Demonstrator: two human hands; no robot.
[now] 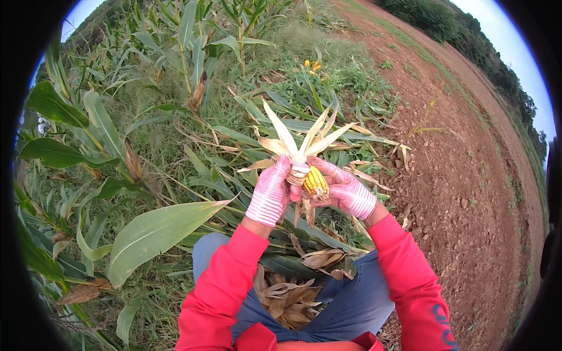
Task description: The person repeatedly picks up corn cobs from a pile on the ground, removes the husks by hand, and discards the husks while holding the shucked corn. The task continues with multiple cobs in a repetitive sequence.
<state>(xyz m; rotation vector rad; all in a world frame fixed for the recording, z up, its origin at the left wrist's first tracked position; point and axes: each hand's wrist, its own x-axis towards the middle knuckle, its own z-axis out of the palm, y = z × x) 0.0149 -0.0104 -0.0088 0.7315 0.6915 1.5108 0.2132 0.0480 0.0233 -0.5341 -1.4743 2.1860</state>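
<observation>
A yellow corn ear (315,183) is held between my hands, its kernels bare and its tip towards me. Pale dry husks (282,127) fan out from its base, pointing away from me. My left hand (273,186), in a pink and white striped glove, grips the base of the husks at the ear's left side. My right hand (344,188), gloved the same way, has its fingers around the ear's right side, with the thumb near the base. Some brown husk hangs below the ear.
Cut green corn stalks and leaves (224,184) lie under my hands. Loose dry husks (290,302) are heaped between my legs. Standing corn plants (105,127) with brown ears rise at the left. Several yellow ears (314,66) lie in the grass ahead. Bare reddish soil (465,219) stretches along the right.
</observation>
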